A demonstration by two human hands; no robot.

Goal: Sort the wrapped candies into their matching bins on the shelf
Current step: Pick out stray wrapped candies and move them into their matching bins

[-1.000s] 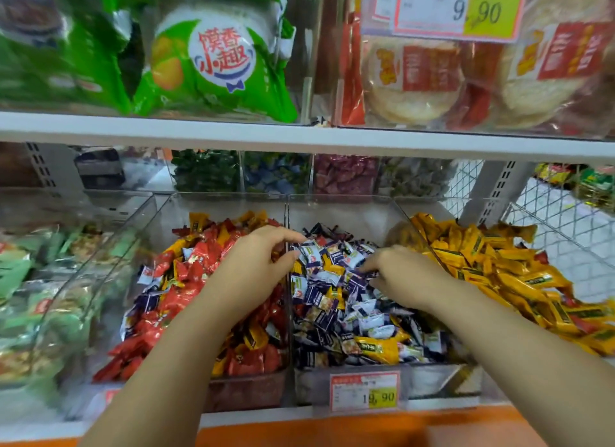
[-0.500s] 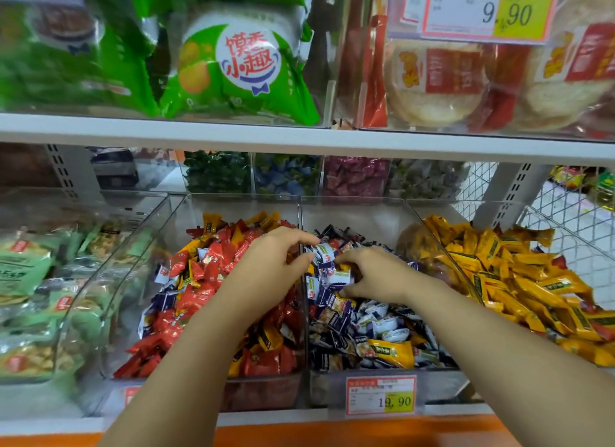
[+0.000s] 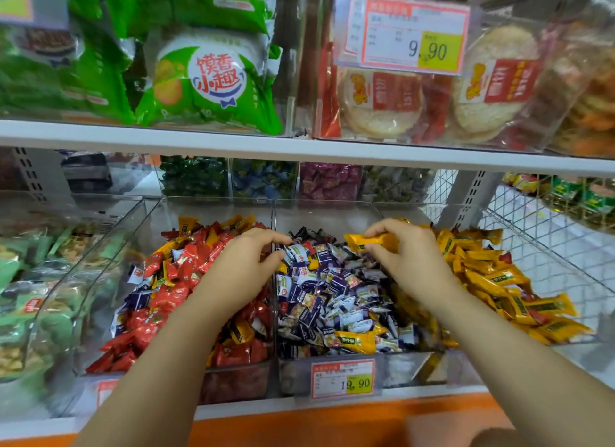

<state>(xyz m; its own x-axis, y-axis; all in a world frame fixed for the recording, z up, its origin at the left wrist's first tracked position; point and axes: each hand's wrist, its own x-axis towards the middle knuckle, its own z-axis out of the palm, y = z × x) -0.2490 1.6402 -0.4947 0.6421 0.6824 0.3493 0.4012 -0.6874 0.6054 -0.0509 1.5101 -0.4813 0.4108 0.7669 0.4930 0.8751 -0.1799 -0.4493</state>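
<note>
The right hand (image 3: pixel 406 257) pinches 1 yellow candy (image 3: pixel 369 242) between its thumb and fingertips. One end of the wrapper sticks out to the left. The candy hangs just above the middle bin (image 3: pixel 332 210), which is full of blue and white candies. The yellow bin (image 3: pixel 432 210) is next door on the right, past a clear wall.

The left hand (image 3: pixel 243 270) sits over the wall between the red bin (image 3: pixel 213 207) and the middle bin. Its fingers are curled, but I cannot tell if it holds anything.

What could go wrong? The wrapper looks slick and the pinch is small, so the candy could slip and fall back into the wrong pile. The hand could bump the clear wall on the way over. The yellow heap is piled high, so a tossed candy might slide off. 1 more stray yellow candy (image 3: pixel 352 341) lies near the front of the middle bin and is easy to miss.
</note>
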